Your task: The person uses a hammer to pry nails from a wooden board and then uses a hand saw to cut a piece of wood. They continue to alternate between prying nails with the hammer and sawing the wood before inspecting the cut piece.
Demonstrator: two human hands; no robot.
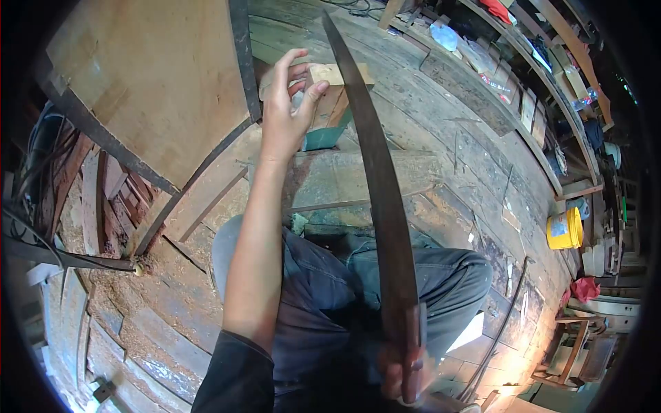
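Note:
My left hand is at the left side of an upright wooden block with a pale cut end and green on its lower part. The thumb lies against the near face, other fingers curl at the left edge, and the index finger sticks up. In my right hand, low in the view and blurred, is the wooden handle of a machete. Its long dark blade points away from me, and its upper part crosses in front of the block's right side.
A large wooden panel with dark edges stands at the left, near the block. Wood shavings cover floorboards below it. Shelving with planks, a yellow bucket and a long thin rod are on the right.

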